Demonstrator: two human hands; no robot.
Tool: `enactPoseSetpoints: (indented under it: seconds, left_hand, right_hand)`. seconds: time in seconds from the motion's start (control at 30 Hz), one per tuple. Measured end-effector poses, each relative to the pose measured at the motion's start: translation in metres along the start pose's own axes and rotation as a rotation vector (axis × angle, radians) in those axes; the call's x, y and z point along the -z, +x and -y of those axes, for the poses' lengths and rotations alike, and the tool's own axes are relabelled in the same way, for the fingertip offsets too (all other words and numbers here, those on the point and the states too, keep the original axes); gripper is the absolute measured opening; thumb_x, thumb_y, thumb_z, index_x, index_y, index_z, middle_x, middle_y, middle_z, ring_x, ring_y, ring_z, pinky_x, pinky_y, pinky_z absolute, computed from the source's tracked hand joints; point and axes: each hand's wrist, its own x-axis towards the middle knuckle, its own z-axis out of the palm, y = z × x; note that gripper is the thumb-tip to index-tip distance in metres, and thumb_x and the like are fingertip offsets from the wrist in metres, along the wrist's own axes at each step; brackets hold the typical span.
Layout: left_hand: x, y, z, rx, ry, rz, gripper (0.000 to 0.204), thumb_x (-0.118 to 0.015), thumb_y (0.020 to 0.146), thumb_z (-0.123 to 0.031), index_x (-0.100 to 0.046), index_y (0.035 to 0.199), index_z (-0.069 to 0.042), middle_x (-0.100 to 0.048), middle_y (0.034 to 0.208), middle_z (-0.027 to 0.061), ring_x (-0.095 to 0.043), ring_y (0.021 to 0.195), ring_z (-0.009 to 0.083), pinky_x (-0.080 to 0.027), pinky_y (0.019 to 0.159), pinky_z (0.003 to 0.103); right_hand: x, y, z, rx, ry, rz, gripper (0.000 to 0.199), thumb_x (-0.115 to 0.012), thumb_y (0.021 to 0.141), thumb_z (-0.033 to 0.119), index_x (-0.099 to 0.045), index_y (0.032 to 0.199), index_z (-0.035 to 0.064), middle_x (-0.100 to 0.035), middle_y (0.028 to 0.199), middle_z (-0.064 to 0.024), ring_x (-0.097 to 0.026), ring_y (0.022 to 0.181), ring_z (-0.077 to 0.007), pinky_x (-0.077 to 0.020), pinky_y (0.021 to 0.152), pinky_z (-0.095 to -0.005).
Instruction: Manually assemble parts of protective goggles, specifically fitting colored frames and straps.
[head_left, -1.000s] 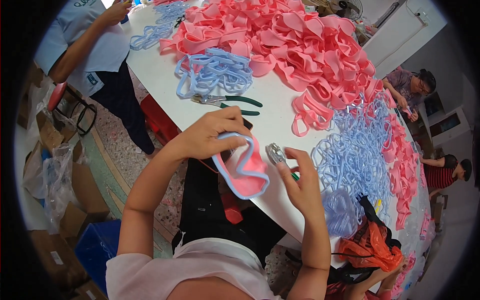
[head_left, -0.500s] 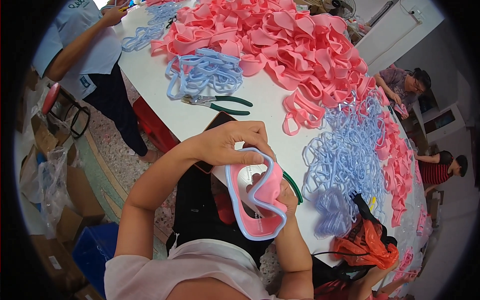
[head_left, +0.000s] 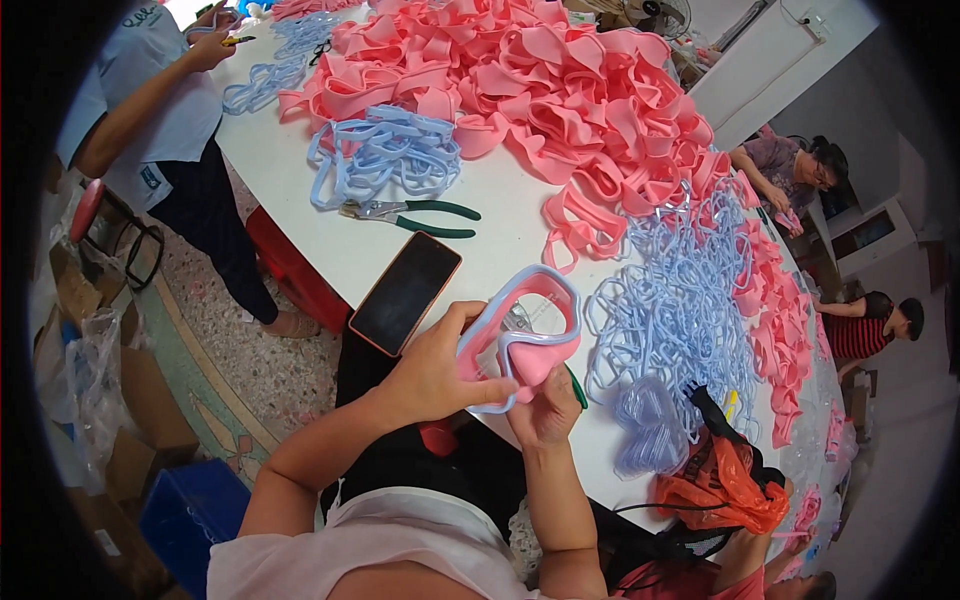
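A diving mask [head_left: 540, 361] with a pink soft skirt, a light blue frame and a clear lens is between my two hands, above the table's front edge. My left hand [head_left: 437, 375] grips its left side, thumb across the lower rim and fingers behind. My right hand [head_left: 545, 408] holds the mask from below, near the pink nose pocket. A green handle [head_left: 576, 386] shows beside the right hand; whether that hand holds it is hidden. On the table beyond my left hand lie a black-screened phone [head_left: 407, 293] and green-handled pliers [head_left: 412, 216].
Pink skirts [head_left: 520, 85] form a large heap at the back. Blue frames lie in a small pile [head_left: 385, 155] and a large tangle [head_left: 670, 310]. Stacked clear lenses [head_left: 648, 430] and an orange plastic bag [head_left: 725, 490] are on the right. Co-workers [head_left: 150, 110] are around the table.
My left hand has moved from the mask's top down to its left side, uncovering the phone. The mask has turned and tilted upward. The whole view has shifted slightly.
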Motion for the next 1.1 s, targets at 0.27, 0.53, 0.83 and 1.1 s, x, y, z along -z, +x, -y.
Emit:
enactPoseSetpoints:
  seconds: [0.27,0.53,0.83,1.1]
  left_hand:
    - [0.008,0.006,0.001,0.044,0.108,0.014,0.037,-0.063,0.088,-0.011,-0.051,0.119,0.003,-0.063,0.105,0.0228,-0.066,0.093,0.035,-0.051,0.082,0.039]
    - [0.023,0.02,-0.008,-0.238,0.404,0.151,0.027,-0.054,0.094,-0.01,-0.06,0.118,0.003,-0.064,0.105,0.0178,-0.063,0.095,0.0313,-0.049,0.086,0.036]
    - [-0.001,0.023,-0.008,-0.443,0.517,-0.197,0.024,-0.069,0.081,-0.006,-0.069,0.105,-0.004,-0.064,0.101,0.0112,-0.057,0.096,0.0291,-0.045,0.084,0.039]
    - [-0.049,0.002,-0.013,-0.323,0.56,-0.307,0.027,-0.079,0.069,-0.012,-0.068,0.093,-0.01,-0.054,0.112,0.0063,-0.042,0.109,0.0274,-0.031,0.094,0.04]
  right_hand:
    - [0.007,-0.012,0.014,-0.1,-0.265,0.01,0.042,-0.059,0.097,0.022,-0.055,0.126,-0.0077,-0.059,0.129,-0.0147,-0.055,0.119,-0.0242,-0.038,0.106,-0.0381]
    - [-0.031,0.009,0.075,0.058,-1.062,-0.209,0.04,-0.057,0.098,0.028,-0.057,0.125,-0.0026,-0.057,0.102,-0.0061,-0.057,0.086,-0.0082,-0.0459,0.069,-0.0223]
    - [-0.039,0.003,0.059,0.19,-1.073,-0.338,0.029,-0.064,0.091,0.001,-0.059,0.118,-0.0057,-0.059,0.083,-0.0032,-0.057,0.064,-0.0068,-0.0545,0.057,-0.0236]
    - [-0.016,-0.008,0.025,0.49,-1.123,-0.379,0.038,-0.068,0.088,0.002,-0.056,0.124,-0.0048,-0.053,0.107,-0.0051,-0.057,0.082,-0.0094,-0.055,0.066,-0.0243]
